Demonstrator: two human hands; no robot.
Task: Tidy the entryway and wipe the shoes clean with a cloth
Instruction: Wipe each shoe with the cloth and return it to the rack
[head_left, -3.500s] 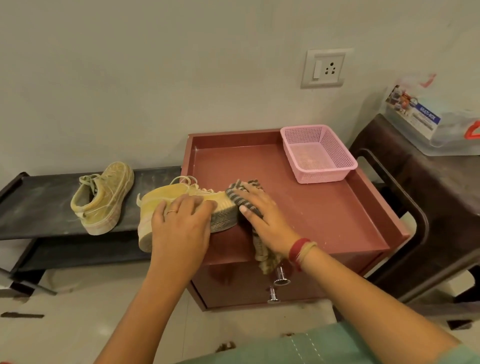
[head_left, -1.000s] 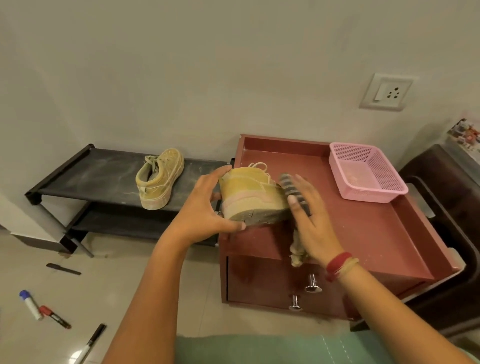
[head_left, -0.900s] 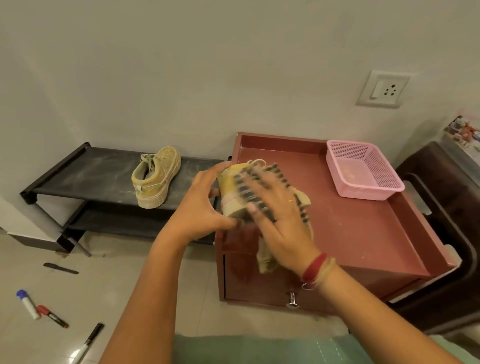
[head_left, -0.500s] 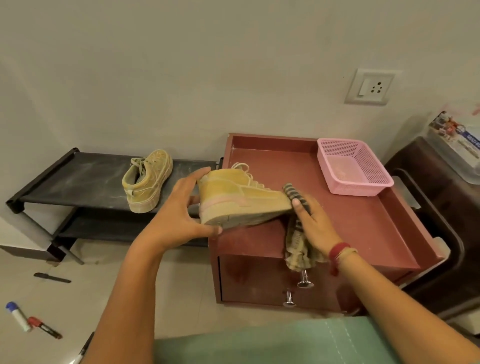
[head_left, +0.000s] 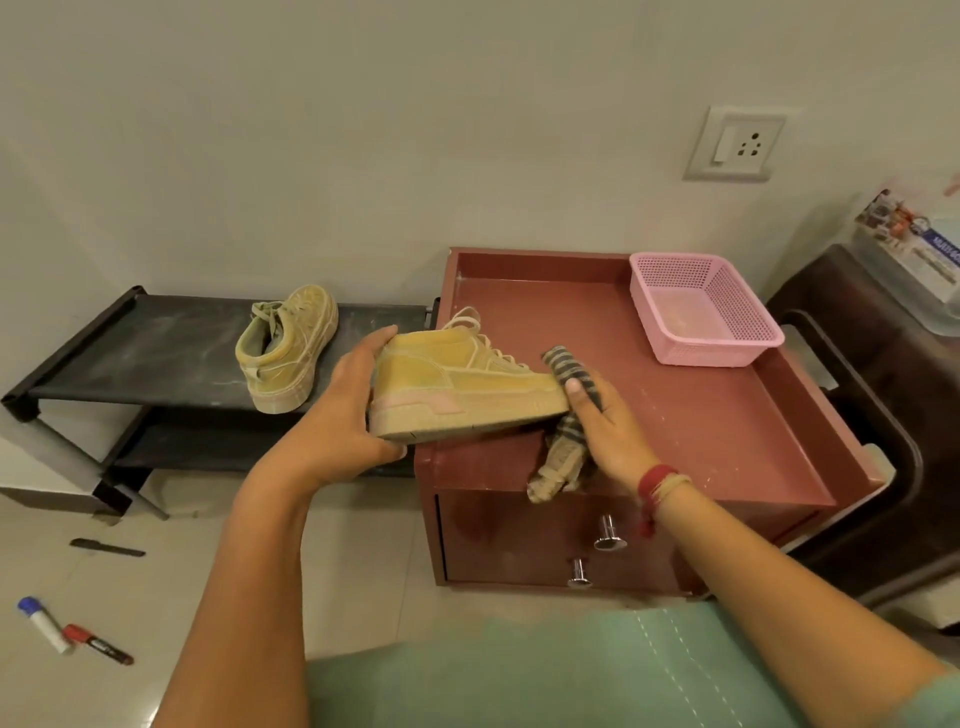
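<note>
Left hand (head_left: 343, 421): grips the shoe (head_left: 457, 384) by its heel at the centre of the frame, fingers over the back collar and thumb under the sole.
Right hand (head_left: 608, 426): holds the cloth (head_left: 571, 369) against the toe cap, the thumb pinning it there.
Shoe: a yellow-tan sneaker held about level, side to the camera and toe pointing right, above the front left corner of the cabinet (head_left: 701, 431). Whether the sole touches that edge cannot be told.
Cloth: striped and bunched. One end sticks up past the fingers, and the rest hangs below the palm over the cabinet's front.
Second shoe (head_left: 285, 353): stands on the top shelf of the black rack (head_left: 130, 353) at left centre, well apart from the hands.
Step in hand: most likely wiping the toe and the front of the sole rim.
Doing it well: brace the heel firmly so the shoe does not twist. Spread the cloth flat under the fingers instead of leaving it bunched. Stroke along the rim seam, where dirt seems to sit, and turn the shoe to reach the far side.
Elsewhere: a pink basket (head_left: 706, 312) sits at the back right of the cabinet top. Two markers (head_left: 41, 623) lie on the floor at lower left.
</note>
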